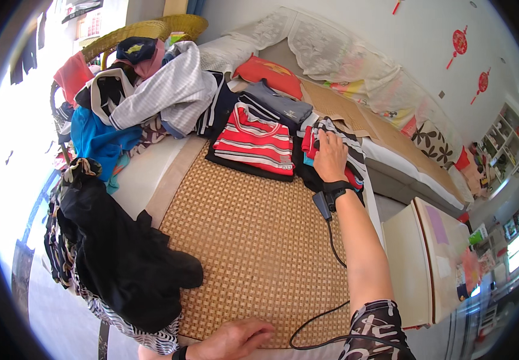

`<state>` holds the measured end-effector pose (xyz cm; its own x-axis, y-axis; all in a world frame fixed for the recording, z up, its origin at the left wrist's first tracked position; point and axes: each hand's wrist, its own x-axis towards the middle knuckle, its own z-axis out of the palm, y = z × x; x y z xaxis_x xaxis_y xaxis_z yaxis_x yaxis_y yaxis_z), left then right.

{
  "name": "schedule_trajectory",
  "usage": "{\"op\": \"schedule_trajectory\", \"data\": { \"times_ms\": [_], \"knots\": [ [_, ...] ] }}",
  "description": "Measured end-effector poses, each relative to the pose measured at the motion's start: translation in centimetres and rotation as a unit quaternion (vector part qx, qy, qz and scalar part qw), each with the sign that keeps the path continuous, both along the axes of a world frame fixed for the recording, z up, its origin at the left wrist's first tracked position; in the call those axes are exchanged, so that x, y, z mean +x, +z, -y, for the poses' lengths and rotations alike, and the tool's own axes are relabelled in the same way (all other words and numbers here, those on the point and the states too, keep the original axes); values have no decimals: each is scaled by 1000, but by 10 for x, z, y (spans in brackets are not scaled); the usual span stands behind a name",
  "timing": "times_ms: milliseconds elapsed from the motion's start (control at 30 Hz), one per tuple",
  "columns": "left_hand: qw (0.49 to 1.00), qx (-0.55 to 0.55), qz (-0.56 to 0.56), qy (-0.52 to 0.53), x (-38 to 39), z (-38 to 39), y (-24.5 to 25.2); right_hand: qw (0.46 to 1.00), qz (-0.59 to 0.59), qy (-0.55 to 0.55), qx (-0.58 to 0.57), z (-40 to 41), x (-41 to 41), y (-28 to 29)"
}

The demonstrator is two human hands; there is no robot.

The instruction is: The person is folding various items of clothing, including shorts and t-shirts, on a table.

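My right hand (330, 155) rests on a folded black-and-white striped garment (351, 145). That garment tops a stack at the right side of the woven mat (255, 243), with red and blue cloth showing beneath. A black band with a cabled device (327, 201) is on my right wrist. My left hand (234, 337) is at the mat's near edge, fingers loosely bent and nothing visible in them. Left of the stack lies a folded red striped shirt (257, 143) on black cloth. Behind it are folded dark grey garments (279, 102).
A heap of loose clothes (169, 90) lies at the far left by a wicker chair (129, 36). Black cloth (124, 252) drapes over the mat's left side. A cable (295, 330) crosses the near right. A white cabinet (408, 265) and a sofa (390, 171) stand to the right.
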<state>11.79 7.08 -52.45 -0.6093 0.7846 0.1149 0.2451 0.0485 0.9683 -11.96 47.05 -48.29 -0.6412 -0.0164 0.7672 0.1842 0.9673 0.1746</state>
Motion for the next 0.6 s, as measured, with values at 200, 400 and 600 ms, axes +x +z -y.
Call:
{"op": "schedule_trajectory", "data": {
  "times_ms": [200, 400, 600],
  "knots": [
    [1000, -19, -14, -6, 2, 2, -6, 953, -82, -38, -291, -12, -24, 0],
    [998, 23, -51, 6, 4, 0, -16, 991, 43, -3, -131, -9, -14, -5],
    [999, 7, 1, -34, -1, 5, -9, 952, 250, -145, -101, -4, -1, -41]
  ]
}}
